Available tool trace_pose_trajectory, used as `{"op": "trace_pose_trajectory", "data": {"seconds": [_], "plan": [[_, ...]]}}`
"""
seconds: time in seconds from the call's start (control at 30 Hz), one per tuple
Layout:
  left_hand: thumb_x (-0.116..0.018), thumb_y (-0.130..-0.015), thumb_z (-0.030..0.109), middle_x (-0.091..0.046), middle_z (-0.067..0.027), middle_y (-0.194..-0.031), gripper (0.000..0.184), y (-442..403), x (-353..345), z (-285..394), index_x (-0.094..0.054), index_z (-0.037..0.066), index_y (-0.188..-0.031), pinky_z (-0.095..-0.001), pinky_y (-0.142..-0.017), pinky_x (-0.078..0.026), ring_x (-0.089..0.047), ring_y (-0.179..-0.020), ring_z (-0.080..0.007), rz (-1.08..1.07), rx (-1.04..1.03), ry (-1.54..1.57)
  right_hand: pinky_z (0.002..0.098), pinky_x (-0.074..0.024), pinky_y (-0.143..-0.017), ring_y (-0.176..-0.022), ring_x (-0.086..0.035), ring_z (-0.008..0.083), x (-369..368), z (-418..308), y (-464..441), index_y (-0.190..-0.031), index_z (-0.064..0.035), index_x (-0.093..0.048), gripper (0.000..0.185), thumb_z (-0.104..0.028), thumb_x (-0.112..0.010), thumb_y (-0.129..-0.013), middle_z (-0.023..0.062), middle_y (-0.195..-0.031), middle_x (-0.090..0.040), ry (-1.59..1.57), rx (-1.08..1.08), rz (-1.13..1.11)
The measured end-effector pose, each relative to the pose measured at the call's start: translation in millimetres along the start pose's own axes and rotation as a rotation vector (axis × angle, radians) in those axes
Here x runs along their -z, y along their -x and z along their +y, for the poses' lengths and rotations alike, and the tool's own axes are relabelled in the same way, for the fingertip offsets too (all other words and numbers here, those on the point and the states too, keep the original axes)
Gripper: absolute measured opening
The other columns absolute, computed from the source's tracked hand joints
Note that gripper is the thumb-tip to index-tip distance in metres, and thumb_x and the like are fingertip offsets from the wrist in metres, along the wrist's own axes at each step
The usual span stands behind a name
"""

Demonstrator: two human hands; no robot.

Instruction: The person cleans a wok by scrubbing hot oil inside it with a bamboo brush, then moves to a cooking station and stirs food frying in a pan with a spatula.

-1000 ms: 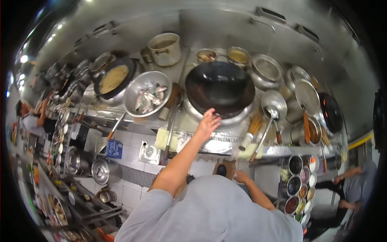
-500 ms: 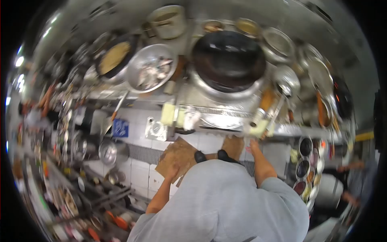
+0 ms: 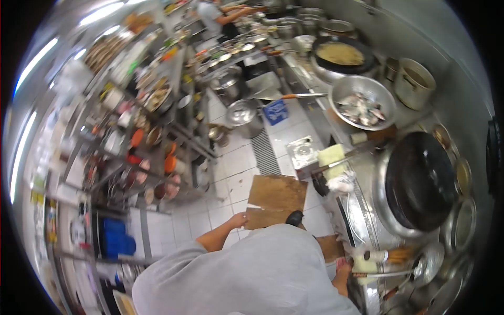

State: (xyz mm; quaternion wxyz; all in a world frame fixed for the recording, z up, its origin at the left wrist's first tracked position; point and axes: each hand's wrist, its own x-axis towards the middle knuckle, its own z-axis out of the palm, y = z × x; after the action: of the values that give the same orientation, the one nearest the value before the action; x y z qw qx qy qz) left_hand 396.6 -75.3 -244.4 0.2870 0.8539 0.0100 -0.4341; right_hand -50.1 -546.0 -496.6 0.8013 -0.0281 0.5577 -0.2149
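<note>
My left hand (image 3: 240, 219) hangs beside my body above the brown cardboard (image 3: 278, 194) on the floor. Its fingers look loosely curled, with nothing visible in them. Low at the stove's front edge is my right hand (image 3: 342, 278), its fingers blurred. A small pinkish-red patch (image 3: 341, 261) shows at its fingertips; I cannot make out what it is. Close by lie a yellow cloth (image 3: 362, 268) and a long-handled skimmer (image 3: 428, 265). A dark wok (image 3: 422, 181) sits on the burner beyond.
A metal bowl of fish pieces (image 3: 362, 102) and a wok with yellowish contents (image 3: 341, 54) stand along the stove. Lidded metal pots (image 3: 244, 113) stand on the tiled floor. Crowded shelving (image 3: 157, 157) lines the left. Another person (image 3: 212, 18) works at the far end.
My view has swung left, so the stove now runs along the right side and the shelving fills the left. My right hand remains near the stove edge; my left stays by my side.
</note>
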Motion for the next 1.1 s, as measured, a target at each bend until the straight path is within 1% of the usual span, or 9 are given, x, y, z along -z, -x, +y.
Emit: {"op": "trace_pose_trajectory", "data": {"seconds": [0.07,0.2,0.23,0.27,0.33,0.4,0.8,0.93,1.1], "plan": [[-0.055,-0.086,0.031,-0.067,-0.0114,-0.098,0.036,20,-7,11,-0.059,0.01,-0.115,-0.0353,-0.073,-0.053,-0.066,-0.086,-0.0237,0.019,-0.173,-0.211,0.0459,-0.0442,-0.091,-0.116,-0.048,0.0297,-20,3,28,-0.143,-0.0176,-0.027,0.079,-0.057,-0.057,-0.081,0.0125,-0.149,-0.024,0.163,-0.022,0.139],[-0.056,-0.085,0.03,-0.065,-0.0126,-0.108,0.038,73,-12,42,-0.058,0.009,-0.117,-0.0352,-0.087,-0.049,-0.063,-0.098,-0.0251,0.058,-0.249,-0.272,0.0395,-0.0518,-0.077,-0.107,-0.053,0.0267,-51,-7,67,-0.141,-0.0165,-0.029,0.094,-0.066,-0.067,-0.07,0.0132,-0.144,-0.03,0.426,-0.082,0.416],[-0.057,-0.085,0.031,-0.065,-0.0132,-0.108,0.038,79,-14,45,-0.059,0.009,-0.117,-0.0359,-0.086,-0.049,-0.062,-0.098,-0.0261,0.065,-0.207,-0.234,0.0381,-0.052,-0.068,-0.091,-0.056,0.0242,-21,7,27,-0.13,-0.014,-0.039,0.081,-0.066,-0.062,-0.073,0.0129,-0.124,-0.047,0.377,-0.005,0.43],[-0.057,-0.084,0.031,-0.065,-0.0138,-0.107,0.039,82,-18,44,-0.059,0.009,-0.116,-0.0366,-0.086,-0.049,-0.062,-0.098,-0.027,0.071,-0.17,-0.186,0.0381,-0.052,-0.068,-0.091,-0.056,0.0242,-1,9,15,-0.13,-0.014,-0.039,0.081,-0.066,-0.062,-0.073,0.0129,-0.124,-0.047,0.385,-0.004,0.421],[-0.058,-0.083,0.03,-0.066,-0.0139,-0.104,0.038,82,-32,21,-0.059,0.01,-0.116,-0.0366,-0.083,-0.05,-0.063,-0.096,-0.028,0.108,-0.203,-0.172,0.0356,-0.0506,-0.057,-0.068,-0.055,0.0215,27,2,4,-0.115,-0.0125,-0.045,0.063,-0.064,-0.056,-0.079,0.0092,-0.096,-0.055,0.263,-0.492,-0.031],[-0.058,-0.083,0.029,-0.066,-0.0136,-0.102,0.036,81,-43,2,-0.061,0.012,-0.114,-0.0377,-0.081,-0.05,-0.063,-0.094,-0.0296,0.041,-0.124,-0.243,0.0327,-0.0468,-0.044,-0.049,-0.047,0.0188,39,39,-20,-0.104,-0.0125,-0.046,0.047,-0.056,-0.049,-0.086,0.0059,-0.08,-0.055,0.138,-0.484,0.159],[-0.064,-0.081,0.022,-0.066,-0.0106,-0.104,0.026,68,-38,-77,-0.064,0.012,-0.105,-0.0356,-0.085,-0.048,-0.061,-0.1,-0.0258,0.033,-0.241,-0.134,0.0362,-0.0494,-0.041,-0.055,-0.056,0.0204,-125,72,58,-0.112,-0.0132,-0.044,0.025,-0.025,-0.05,-0.091,0.0071,-0.078,-0.054,1.242,-0.144,-0.194],[-0.061,-0.083,0.02,-0.066,-0.0126,-0.1,0.025,69,-12,-105,-0.063,0.009,-0.105,-0.0341,-0.084,-0.048,-0.062,-0.093,-0.0235,0.065,-0.239,0.115,0.0388,-0.0498,-0.039,-0.054,-0.056,0.0212,-196,86,82,-0.12,-0.0116,-0.042,0.032,-0.018,-0.052,-0.089,0.0093,-0.078,-0.054,1.455,0.025,-0.187],[-0.06,-0.084,0.023,-0.065,-0.0102,-0.087,0.026,55,-10,-197,-0.062,0.007,-0.105,-0.0325,-0.058,-0.051,-0.062,-0.069,-0.0172,0.172,-0.01,0.42,0.0395,-0.0533,-0.044,-0.058,-0.058,0.0221,-268,129,82,-0.131,-0.012,-0.039,0.045,-0.017,-0.053,-0.088,0.0097,-0.085,-0.056,1.526,0.085,-0.264]]}}
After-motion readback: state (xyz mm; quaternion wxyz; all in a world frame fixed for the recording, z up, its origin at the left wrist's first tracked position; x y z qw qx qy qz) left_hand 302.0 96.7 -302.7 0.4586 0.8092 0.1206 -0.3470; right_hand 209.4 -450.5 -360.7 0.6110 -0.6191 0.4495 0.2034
